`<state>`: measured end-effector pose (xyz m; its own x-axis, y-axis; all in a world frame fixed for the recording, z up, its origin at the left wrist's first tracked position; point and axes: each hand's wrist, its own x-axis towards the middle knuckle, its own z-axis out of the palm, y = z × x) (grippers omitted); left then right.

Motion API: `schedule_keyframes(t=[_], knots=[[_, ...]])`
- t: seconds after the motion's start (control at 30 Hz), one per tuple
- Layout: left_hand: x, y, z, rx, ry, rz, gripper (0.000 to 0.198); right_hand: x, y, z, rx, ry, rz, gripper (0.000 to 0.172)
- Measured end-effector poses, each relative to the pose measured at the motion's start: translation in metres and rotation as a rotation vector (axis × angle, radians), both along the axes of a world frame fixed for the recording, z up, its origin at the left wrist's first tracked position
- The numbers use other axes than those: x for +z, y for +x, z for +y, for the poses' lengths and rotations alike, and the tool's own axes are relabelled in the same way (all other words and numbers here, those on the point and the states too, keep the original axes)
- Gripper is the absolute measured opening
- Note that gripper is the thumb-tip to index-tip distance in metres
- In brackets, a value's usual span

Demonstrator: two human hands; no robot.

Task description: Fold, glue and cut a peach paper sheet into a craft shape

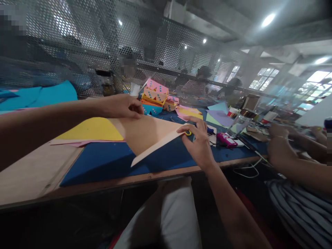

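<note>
A peach sheet of paper (145, 133) lies over the blue mat (103, 162), its near edge bent up in a pale strip. My left hand (128, 106) has curled fingers at the far edge of the sheet, thumb and fingers closed on it. With thumb and forefinger, my right hand (197, 140) pinches the sheet's right end. Beside that hand shows a yellow loop (188, 132), perhaps a scissors handle, partly covered by the fingers. Yellow paper (90, 129) extends from under the peach sheet on the left.
Blue paper (52, 97) lies at the far left. Decorated paper pieces (155, 91) are stacked at the back, before a perforated metal screen (90, 41). A pink device (227, 140), a glass jar (240, 121) and a white cable (250, 174) are on the right, near another person's arm (290, 159).
</note>
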<state>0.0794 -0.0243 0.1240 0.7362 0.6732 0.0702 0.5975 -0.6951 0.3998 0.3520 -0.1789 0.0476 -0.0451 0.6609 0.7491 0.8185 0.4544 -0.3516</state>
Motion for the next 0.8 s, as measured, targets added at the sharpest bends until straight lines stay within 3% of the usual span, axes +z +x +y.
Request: schedule_keyframes(t=[0.17, 0.37, 0.57, 0.73, 0.8], knots=[[-0.017, -0.023, -0.022, 0.031, -0.167, -0.052, 0.041, -0.016, 0.015, 0.007, 0.093, -0.095, 0.212, 0.017], [-0.060, -0.046, -0.038, 0.063, -0.399, -0.155, 0.048, -0.042, 0.023, 0.023, 0.191, -0.370, 0.399, 0.018], [-0.102, -0.061, -0.049, 0.115, -0.280, -0.036, 0.047, -0.057, 0.018, 0.032, 0.219, -0.528, 0.404, 0.017], [-0.111, -0.059, -0.059, 0.100, -0.333, -0.082, 0.044, -0.063, 0.016, 0.039, 0.229, -0.596, 0.530, 0.023], [-0.113, -0.056, -0.060, 0.098, -0.258, -0.095, 0.039, -0.065, 0.016, 0.043, 0.212, -0.613, 0.585, 0.027]])
